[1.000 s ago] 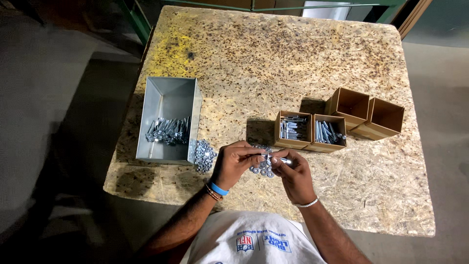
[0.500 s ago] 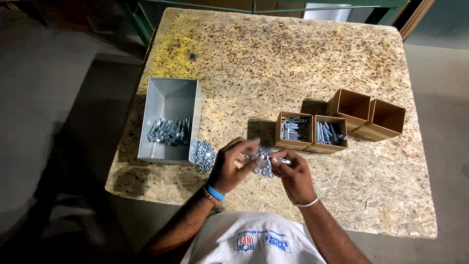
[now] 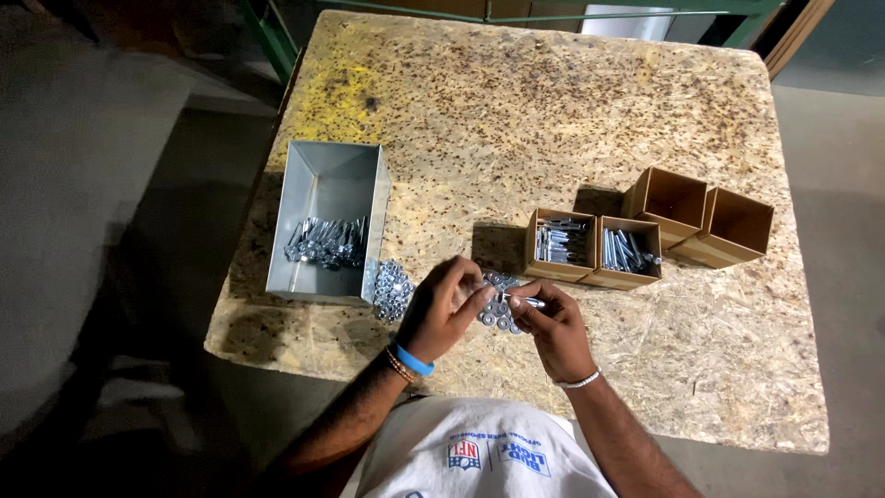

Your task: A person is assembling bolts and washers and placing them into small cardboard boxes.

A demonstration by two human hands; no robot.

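— Head view: dim concrete floor all round, green frame beyond the far edge of a chipboard table (image 3: 553, 111), speckled tan, a yellow stain towards the far left corner.

— On it?

— Grey sheet-metal bin (image 3: 334, 184), open-topped, rectangular, near the left edge, shiny bolts (image 3: 324, 242) heaped at its near end. Loose nuts (image 3: 392, 290) piled just beside its near right corner. Right of the bin, four square cardboard boxes (image 3: 645, 226) in a row, two filled with bolts, two bare.

— Hands?

— Left hand (image 3: 441, 309) and right hand (image 3: 551, 325) meeting right of the bin, near the front edge, over scattered washers (image 3: 498, 309). Right fingers pinching a small bolt (image 3: 533, 302); left fingertips closed at it, on what, cannot tell. Far half of the table open.
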